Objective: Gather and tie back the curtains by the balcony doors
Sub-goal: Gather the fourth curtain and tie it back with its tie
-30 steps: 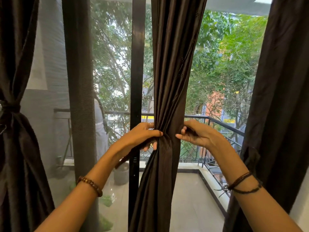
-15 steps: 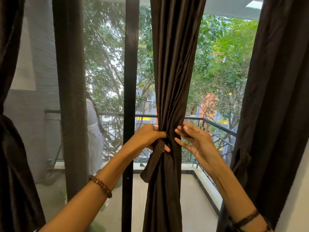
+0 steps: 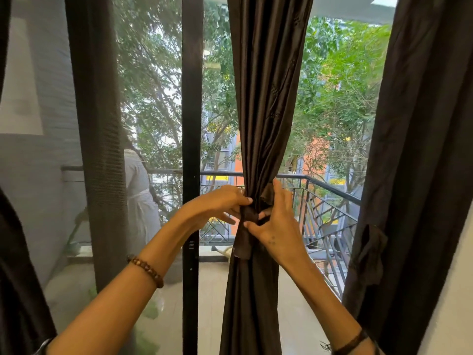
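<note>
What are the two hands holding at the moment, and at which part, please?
Both hold the tie band wrapped round the middle curtain at its gathered waist: the left hand pinches it from the left, the right hand from the right.

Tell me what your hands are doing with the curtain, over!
Left hand pinches tie band. Right hand grips its other end. Middle curtain gathered, knot not finished. Nothing in the way.

Daylight from outside, dim indoors

We see bright daylight through the glass balcony doors (image 3: 158, 124) silhouetting the dark brown fabric curtains (image 3: 266, 98); the sky patch at the top right corner glares, the frame's edges bow, and the left side looks hazy.
</note>
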